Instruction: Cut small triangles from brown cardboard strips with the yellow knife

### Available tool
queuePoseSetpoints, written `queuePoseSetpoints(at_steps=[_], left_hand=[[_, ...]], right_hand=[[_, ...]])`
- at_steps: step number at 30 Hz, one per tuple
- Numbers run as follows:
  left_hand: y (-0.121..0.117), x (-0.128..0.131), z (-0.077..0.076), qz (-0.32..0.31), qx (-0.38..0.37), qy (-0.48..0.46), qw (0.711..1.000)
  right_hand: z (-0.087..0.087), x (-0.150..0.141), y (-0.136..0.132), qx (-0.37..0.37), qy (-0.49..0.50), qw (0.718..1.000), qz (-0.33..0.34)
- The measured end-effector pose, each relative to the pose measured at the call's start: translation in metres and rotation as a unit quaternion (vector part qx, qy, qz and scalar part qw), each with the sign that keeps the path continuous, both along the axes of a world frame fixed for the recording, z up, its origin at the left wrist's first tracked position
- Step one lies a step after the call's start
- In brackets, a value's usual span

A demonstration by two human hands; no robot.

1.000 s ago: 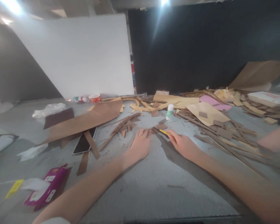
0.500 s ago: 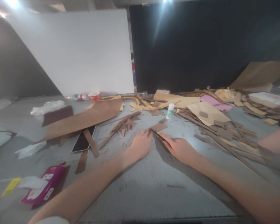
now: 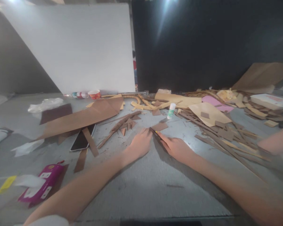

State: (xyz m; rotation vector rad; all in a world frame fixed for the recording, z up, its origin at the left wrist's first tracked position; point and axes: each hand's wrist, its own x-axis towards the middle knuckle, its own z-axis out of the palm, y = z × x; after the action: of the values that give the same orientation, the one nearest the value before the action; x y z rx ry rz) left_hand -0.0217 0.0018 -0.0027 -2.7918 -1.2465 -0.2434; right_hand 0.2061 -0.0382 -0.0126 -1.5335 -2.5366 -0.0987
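My right hand [image 3: 179, 149] is closed around a black utility knife [image 3: 158, 135] with a bit of yellow on it. The knife's tip points away from me and lies against a small brown card piece [image 3: 161, 126]. Left of the blade, my left hand [image 3: 140, 142] presses down with bent fingers at the card's near-left edge; its fingertips are partly hidden. Close beyond my left hand lie small brown card scraps [image 3: 129, 124] and a wrapped brown twig-like strip [image 3: 119, 126]. A white and green glue stick [image 3: 171, 111] stands behind the card.
Brown strips and cut card [image 3: 224, 135] spread over the right side, near another person's arm [image 3: 277, 141]. At left lie a large brown sheet [image 3: 85, 117], a phone [image 3: 80, 140] and a purple wipes pack [image 3: 43, 183]. A red cup [image 3: 94, 94] stands at the back, before a white panel [image 3: 85, 47].
The view has shifted slightly. The knife's tip has moved a little away from me and left along the card's edge. My left hand stays beside it.
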Motion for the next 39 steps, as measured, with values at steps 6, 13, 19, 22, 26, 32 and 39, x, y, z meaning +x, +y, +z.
queuePoseSetpoints(at_steps=[6,13,19,22,26,32,39], left_hand=[[0.001,0.0,0.001,-0.004,0.006,0.029,1.0],[0.002,0.0,0.002,-0.008,0.002,0.021,1.0],[0.001,0.0,0.001,0.0,0.002,0.012,1.0],[0.001,0.0,0.001,0.006,-0.002,-0.007,1.0],[0.001,0.0,0.001,0.017,-0.016,-0.02,1.0],[0.004,0.0,0.004,0.002,-0.021,-0.009,1.0],[0.008,0.0,0.004,-0.011,-0.011,0.006,1.0]], right_hand=[[0.006,-0.002,0.003,-0.009,0.021,1.0,0.008],[0.001,-0.003,0.0,0.03,-0.017,0.999,-0.019],[-0.005,0.0,-0.002,0.026,0.003,1.0,-0.014],[-0.006,0.002,-0.002,0.024,-0.006,1.0,-0.001],[-0.007,0.003,-0.001,0.023,-0.011,1.0,0.009],[-0.004,0.005,0.003,-0.002,0.019,1.0,0.011],[0.017,0.0,0.004,-0.031,0.052,0.998,0.007]])
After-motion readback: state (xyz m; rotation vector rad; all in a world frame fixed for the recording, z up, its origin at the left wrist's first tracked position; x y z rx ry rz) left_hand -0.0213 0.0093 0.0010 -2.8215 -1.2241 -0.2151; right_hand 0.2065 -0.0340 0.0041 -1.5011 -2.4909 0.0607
